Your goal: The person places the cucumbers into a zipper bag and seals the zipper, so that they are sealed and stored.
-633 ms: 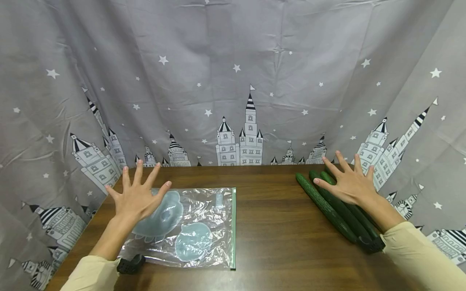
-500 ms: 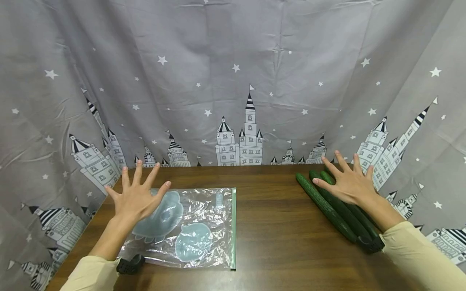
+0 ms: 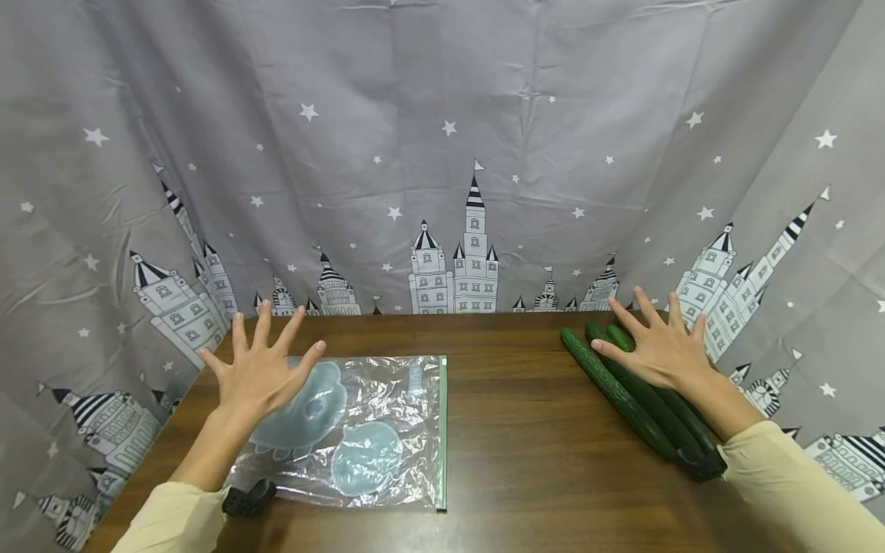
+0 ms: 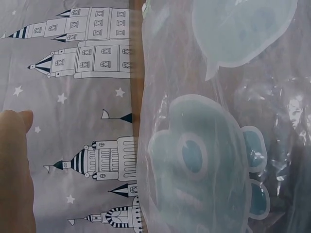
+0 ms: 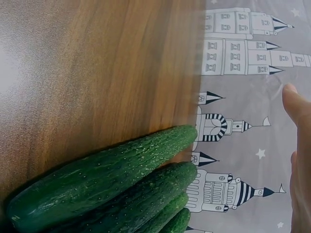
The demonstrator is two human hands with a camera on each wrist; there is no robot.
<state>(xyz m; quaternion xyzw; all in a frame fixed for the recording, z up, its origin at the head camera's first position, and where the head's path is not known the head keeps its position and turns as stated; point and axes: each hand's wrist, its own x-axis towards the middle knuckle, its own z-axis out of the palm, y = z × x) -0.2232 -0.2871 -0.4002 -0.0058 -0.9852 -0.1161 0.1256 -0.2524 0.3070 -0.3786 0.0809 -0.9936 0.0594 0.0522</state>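
With fingers spread wide, my left hand (image 3: 257, 378) hovers over the left part of a clear zip bag (image 3: 422, 430). The bag lies flat, printed with pale blue cartoon shapes, and its green zip strip (image 3: 442, 438) faces right. In the left wrist view a large blue print (image 4: 204, 155) fills much of the bag. My right hand (image 3: 662, 349), also spread, is held above several cucumbers (image 3: 615, 392) lying side by side at the right. Up close in the right wrist view, the nearest cucumber (image 5: 107, 170) shows bumpy dark green skin. Neither hand holds anything.
A brown wooden table (image 3: 512, 430) carries everything, with bare wood between bag and cucumbers. Behind and around it hangs a grey curtain (image 3: 359, 115) with white stars and castles. Black bands (image 3: 249, 499) sit at both wrists.
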